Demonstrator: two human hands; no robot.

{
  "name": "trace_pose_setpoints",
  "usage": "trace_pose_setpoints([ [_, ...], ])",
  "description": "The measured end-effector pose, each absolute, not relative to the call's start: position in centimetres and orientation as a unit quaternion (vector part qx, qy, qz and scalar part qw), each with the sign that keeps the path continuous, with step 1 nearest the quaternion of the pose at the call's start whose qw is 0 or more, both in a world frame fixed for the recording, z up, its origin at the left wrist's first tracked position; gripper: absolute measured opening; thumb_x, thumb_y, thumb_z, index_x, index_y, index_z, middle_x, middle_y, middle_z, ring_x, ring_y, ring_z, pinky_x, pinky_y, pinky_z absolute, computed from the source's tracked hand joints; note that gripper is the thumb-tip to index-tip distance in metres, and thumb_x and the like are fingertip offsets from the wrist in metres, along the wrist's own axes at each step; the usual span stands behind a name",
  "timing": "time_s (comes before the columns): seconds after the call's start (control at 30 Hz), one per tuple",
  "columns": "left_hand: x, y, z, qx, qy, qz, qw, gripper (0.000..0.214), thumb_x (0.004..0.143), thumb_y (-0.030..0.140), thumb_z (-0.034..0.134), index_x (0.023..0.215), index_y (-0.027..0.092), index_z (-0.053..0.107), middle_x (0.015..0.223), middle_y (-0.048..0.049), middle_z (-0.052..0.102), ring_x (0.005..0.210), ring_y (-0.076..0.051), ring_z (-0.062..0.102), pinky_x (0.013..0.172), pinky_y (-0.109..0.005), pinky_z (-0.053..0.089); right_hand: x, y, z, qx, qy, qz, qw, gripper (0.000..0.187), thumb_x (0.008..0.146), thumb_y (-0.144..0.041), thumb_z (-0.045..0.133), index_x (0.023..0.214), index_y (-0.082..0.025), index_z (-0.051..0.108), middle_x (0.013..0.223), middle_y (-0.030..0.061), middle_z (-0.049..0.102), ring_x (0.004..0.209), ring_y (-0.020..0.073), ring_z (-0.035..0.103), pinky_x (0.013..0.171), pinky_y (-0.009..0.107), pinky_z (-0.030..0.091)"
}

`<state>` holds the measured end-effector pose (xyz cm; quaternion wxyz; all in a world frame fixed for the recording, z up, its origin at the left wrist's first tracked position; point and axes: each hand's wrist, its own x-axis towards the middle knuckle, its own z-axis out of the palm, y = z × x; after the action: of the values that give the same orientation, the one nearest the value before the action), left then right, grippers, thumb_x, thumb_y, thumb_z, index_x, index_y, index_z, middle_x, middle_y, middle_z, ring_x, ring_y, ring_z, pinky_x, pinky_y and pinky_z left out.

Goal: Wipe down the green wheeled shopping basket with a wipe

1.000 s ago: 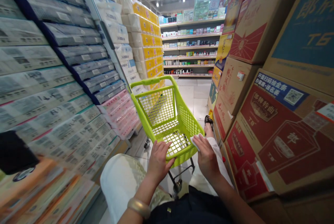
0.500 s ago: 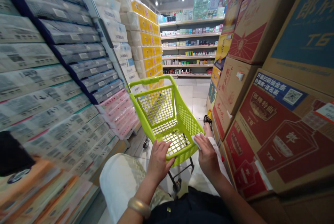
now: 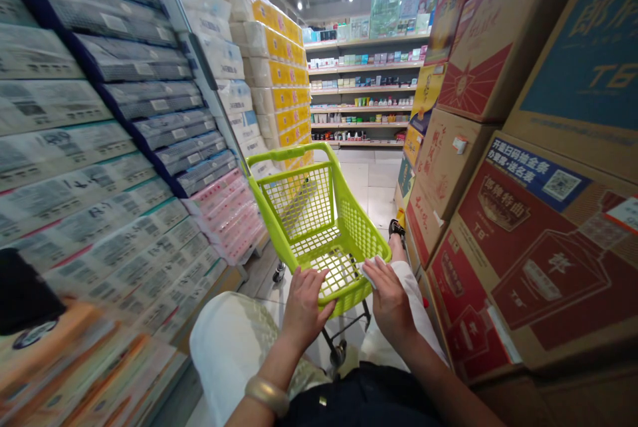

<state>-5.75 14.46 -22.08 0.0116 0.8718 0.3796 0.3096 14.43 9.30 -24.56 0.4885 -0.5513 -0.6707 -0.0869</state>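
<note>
- Two walls of goods make my aisle narrow: stacked tissue packs (image 3: 100, 168) on my left side and big cardboard boxes (image 3: 523, 214) on my right side, with the far shelves (image 3: 363, 91) under a lit sign at the end.
- Between them stands the green cart (image 3: 319, 221), just in front of my knees, on the pale floor (image 3: 371, 191). It is a small plastic cart, lime coloured, with mesh walls and a mesh bottom, and nothing lies inside. One back wheel shows below the basket.
- To push it well here, I judge that I must keep both hands level on the near rim and steer straight down the middle, because the boxes on the right are very near to the cart's side.
- My left hand (image 3: 303, 307) is closed over the near rim of the cart; the grip is folded around the edge, fingers on the inner side.
- My right hand (image 3: 391, 304) rests on the right corner of the same rim, and it also presses a small white paper (image 3: 369, 267) under the fingers; this grip looks half closed, flatter than the left.
- On my left wrist sits a pale bangle (image 3: 266, 395).
</note>
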Motion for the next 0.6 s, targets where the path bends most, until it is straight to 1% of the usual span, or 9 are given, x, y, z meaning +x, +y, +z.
trace_pose_setpoints([
  [0.2,-5.9,14.7,-22.4,0.879,0.357,0.316,0.008,0.048,0.083,0.031,0.054,0.130,0.016,0.053,0.105,-0.0120,0.064,0.110,-0.031,0.056,0.108,-0.058,0.036,9.8,8.5,-23.7,-0.436,-0.795,-0.028,0.420,0.052,0.087,-0.004,0.041,0.130,-0.025,0.059,0.128,0.0060,0.067,0.129,0.0191,0.055,0.108,0.044,0.046],
  [0.27,-6.0,14.7,-22.4,0.878,0.361,0.315,0.005,0.047,0.084,0.030,0.055,0.129,0.017,0.053,0.105,-0.0114,0.064,0.109,-0.030,0.056,0.109,-0.057,0.036,10.5,8.6,-23.7,-0.442,-0.790,-0.029,0.424,0.052,0.086,-0.003,0.040,0.129,-0.025,0.060,0.127,0.0059,0.068,0.128,0.0193,0.055,0.108,0.044,0.046],
  [0.43,-5.7,14.4,-22.1,0.873,0.378,0.308,0.013,0.047,0.081,0.026,0.061,0.126,0.019,0.053,0.107,-0.0100,0.064,0.109,-0.031,0.055,0.110,-0.058,0.034,14.0,9.1,-24.2,-0.531,-0.693,-0.080,0.481,0.056,0.083,0.000,0.037,0.128,-0.021,0.062,0.124,0.0086,0.069,0.129,0.0240,0.055,0.107,0.051,0.046],
  [0.5,-5.6,14.5,-22.1,0.873,0.375,0.311,0.015,0.047,0.081,0.026,0.061,0.126,0.018,0.053,0.107,-0.0105,0.064,0.110,-0.031,0.055,0.110,-0.059,0.034,13.2,8.8,-24.1,-0.522,-0.706,-0.075,0.473,0.054,0.084,0.000,0.038,0.129,-0.020,0.061,0.125,0.0084,0.068,0.129,0.0236,0.055,0.107,0.050,0.046],
  [0.6,-5.7,14.6,-22.3,0.877,0.360,0.318,0.014,0.048,0.081,0.026,0.057,0.128,0.016,0.052,0.106,-0.0114,0.064,0.110,-0.031,0.055,0.110,-0.058,0.034,10.7,8.4,-23.7,-0.443,-0.786,-0.043,0.429,0.051,0.086,-0.004,0.039,0.129,-0.022,0.060,0.127,0.0062,0.067,0.128,0.0200,0.056,0.107,0.044,0.047],
])
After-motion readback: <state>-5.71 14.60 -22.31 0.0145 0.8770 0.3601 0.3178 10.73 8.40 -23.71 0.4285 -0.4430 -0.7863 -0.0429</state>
